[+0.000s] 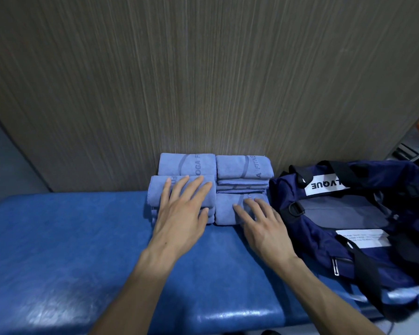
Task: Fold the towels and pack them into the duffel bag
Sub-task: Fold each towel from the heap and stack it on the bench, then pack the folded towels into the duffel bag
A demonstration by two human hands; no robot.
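Against wall: folded towels (pixel 186 165); flat hands, left (pixel 179 211), right (pixel 259 223), press them; duffel bag (pixel 348 213) adjacent.

This looks like a gym or fitness club's changing area. A padded bench (pixel 82 250) upholstered in shiny blue vinyl runs along a wall of grey-brown wood-grain laminate panel (pixel 203 81), the sort used for locker fronts or partitions. On the bench, against the panel, sit stacks of folded blue microfibre towels (pixel 242 170) printed with "YOGA" and "FITNESS". Just right of the towels on the bench lies an open navy sports duffel bag (pixel 348 213) with black straps.
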